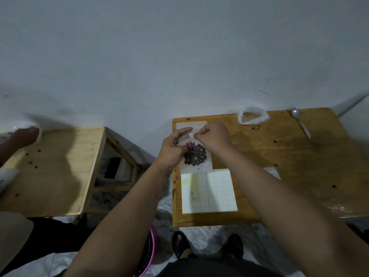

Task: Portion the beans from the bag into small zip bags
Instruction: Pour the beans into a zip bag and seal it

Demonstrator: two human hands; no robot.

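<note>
A small clear zip bag (196,155) filled with dark beans lies on the wooden table (279,156) near its left edge. My left hand (172,148) grips the bag's left side, thumb on it and fingers curled. My right hand (213,137) pinches a small white sticker (191,135) just above the bag's top. A crumpled clear plastic bag (252,116) sits at the table's far edge. A sheet of white labels (208,190) lies in front of the zip bag.
A plastic spoon (300,121) lies at the table's far right. Loose beans (257,127) dot the tabletop. A second wooden table (52,166) stands to the left, where another person's hand (25,134) works. A pink-rimmed tub (153,248) sits on the floor by my feet.
</note>
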